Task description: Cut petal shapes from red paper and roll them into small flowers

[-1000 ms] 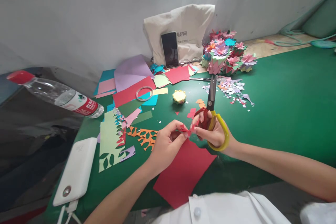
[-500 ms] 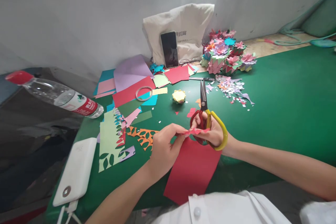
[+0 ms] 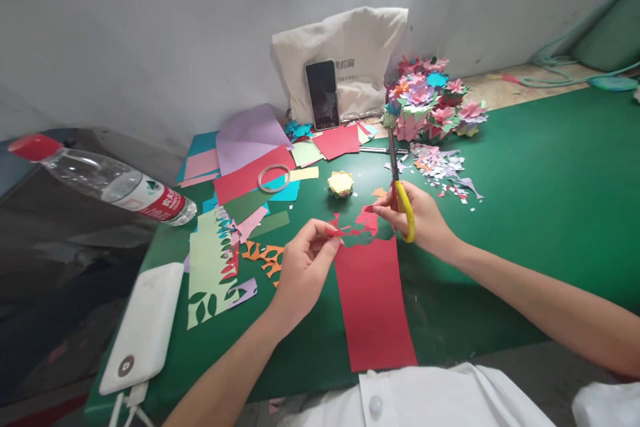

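My left hand (image 3: pixel 307 267) pinches red paper at the upper left corner of a large red paper sheet (image 3: pixel 375 307). The sheet hangs toward me, its top edge cut unevenly. From those fingers a thin, ragged red paper strip (image 3: pixel 369 221) stretches across to the thumb and fingertips of my right hand (image 3: pixel 420 217). Scissors (image 3: pixel 406 203) with yellow and red handles hang on that same hand, blades pointing away from me. Whether the strip is still joined to the sheet, I cannot tell. Beyond my hands sits a small pale yellow folded-paper ball (image 3: pixel 341 184).
Coloured paper sheets and a cut-out green sheet (image 3: pixel 213 267) lie left. A bottle (image 3: pixel 125 183) and a white power bank (image 3: pixel 145 327) stand near the left edge. A phone (image 3: pixel 323 95) leans on a cloth bag (image 3: pixel 350 33); paper flowers (image 3: pixel 430 100) and scraps (image 3: pixel 443 170) are right.
My hands have moved apart and the ragged red strip now spans them. The scissors have shifted right and turned. The red sheet now hangs straighter.
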Available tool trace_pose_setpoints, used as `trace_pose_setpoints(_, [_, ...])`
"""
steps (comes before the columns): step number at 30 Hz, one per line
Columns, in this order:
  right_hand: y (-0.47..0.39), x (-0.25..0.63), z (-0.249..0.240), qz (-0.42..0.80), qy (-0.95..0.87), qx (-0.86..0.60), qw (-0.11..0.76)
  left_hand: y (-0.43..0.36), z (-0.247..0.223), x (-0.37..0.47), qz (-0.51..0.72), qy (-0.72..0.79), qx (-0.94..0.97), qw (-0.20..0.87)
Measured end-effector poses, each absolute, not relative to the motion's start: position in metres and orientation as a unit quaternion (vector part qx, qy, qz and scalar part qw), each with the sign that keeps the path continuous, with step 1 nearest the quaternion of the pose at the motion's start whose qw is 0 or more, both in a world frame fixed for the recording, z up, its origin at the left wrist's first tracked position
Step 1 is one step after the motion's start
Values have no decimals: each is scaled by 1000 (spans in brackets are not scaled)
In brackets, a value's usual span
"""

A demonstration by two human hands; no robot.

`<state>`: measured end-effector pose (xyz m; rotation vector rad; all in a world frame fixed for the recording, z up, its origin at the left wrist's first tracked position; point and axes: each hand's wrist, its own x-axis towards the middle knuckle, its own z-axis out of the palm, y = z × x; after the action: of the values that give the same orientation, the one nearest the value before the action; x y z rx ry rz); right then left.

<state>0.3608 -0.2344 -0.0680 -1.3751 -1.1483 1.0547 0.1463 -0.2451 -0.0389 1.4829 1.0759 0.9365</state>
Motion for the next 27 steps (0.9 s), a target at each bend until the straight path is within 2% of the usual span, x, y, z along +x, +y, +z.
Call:
trace_pose_setpoints(8, [-230,372,-78,425,-522,-596,438,-242,-39,147,334,473,598,555])
trace_pose_setpoints(15, [-234,364,-69,454,-527,-549,463,-240,-39,147,324,481,585,567])
trace_pose_setpoints(21, [-247,356,-59,518,-565,-480,427,-239,-40,147,345,494,576,553])
trace_pose_setpoints(27, [-251,352,-70,489,-578,-463,461,-237,-41,146,379,494,549,557])
